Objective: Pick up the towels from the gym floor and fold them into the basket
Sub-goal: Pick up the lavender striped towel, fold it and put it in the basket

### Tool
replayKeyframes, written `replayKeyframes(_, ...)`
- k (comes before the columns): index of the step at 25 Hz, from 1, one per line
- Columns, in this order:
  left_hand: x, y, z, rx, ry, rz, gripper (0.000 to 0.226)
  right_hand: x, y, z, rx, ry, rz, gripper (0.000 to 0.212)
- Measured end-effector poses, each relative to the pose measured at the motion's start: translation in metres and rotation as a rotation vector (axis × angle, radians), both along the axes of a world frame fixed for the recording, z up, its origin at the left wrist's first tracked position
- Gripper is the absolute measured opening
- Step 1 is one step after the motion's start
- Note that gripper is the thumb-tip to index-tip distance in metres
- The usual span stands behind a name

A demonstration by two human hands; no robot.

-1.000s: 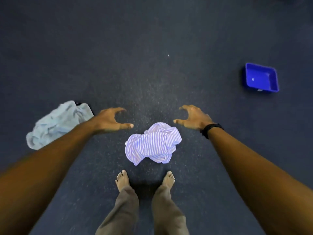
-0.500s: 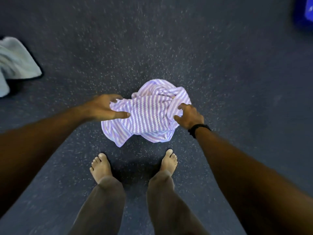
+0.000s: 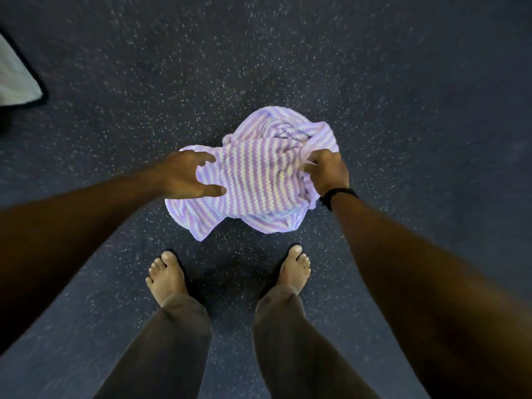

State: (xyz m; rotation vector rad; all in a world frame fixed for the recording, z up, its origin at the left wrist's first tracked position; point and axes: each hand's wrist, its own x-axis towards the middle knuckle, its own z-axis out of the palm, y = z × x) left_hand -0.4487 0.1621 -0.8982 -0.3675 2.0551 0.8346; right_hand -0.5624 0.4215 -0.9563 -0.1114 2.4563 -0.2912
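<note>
A crumpled purple-and-white striped towel [image 3: 259, 180] lies on the dark speckled gym floor just in front of my bare feet. My left hand [image 3: 187, 177] hovers over the towel's left side, fingers spread and curved, with nothing gripped. My right hand [image 3: 326, 171], with a black band at the wrist, pinches a fold at the towel's right edge. A corner of a pale blue towel [image 3: 15, 79] shows at the far left edge. The basket is out of view.
My bare feet [image 3: 168, 276] and grey trouser legs stand close behind the striped towel. The speckled dark floor [image 3: 288, 53] stretches all around it.
The view has dropped closer to the striped towel. My right hand has closed on the towel's right fold. My left hand has opened over its left side. The blue basket has left the view.
</note>
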Motion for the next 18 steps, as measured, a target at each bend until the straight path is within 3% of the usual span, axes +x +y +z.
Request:
replayKeyframes(3,-0.026,0.0,0.062,0.014,0.075,-0.016,0.07,-0.019,0.002,0.063,-0.295,0.037,-0.064,0.046)
replayKeyframes(7,-0.074,-0.001,0.174,0.0,0.169,0.026,0.083,-0.05,-0.004,0.184,-0.54,0.141,-0.223,0.035)
replayKeyframes(9,-0.098,-0.001,0.25,-0.037,0.25,0.036,0.096,-0.071,-0.005,0.263,-0.585,0.206,-0.185,0.033)
replayKeyframes(13,-0.136,-0.001,0.413,-0.097,0.461,0.057,0.089,-0.115,-0.009,0.442,-0.578,0.392,-0.075,0.031)
replayKeyframes(18,-0.169,-0.001,0.624,-0.178,0.687,0.044,0.104,-0.166,0.003,0.684,-0.688,0.666,-0.058,0.028)
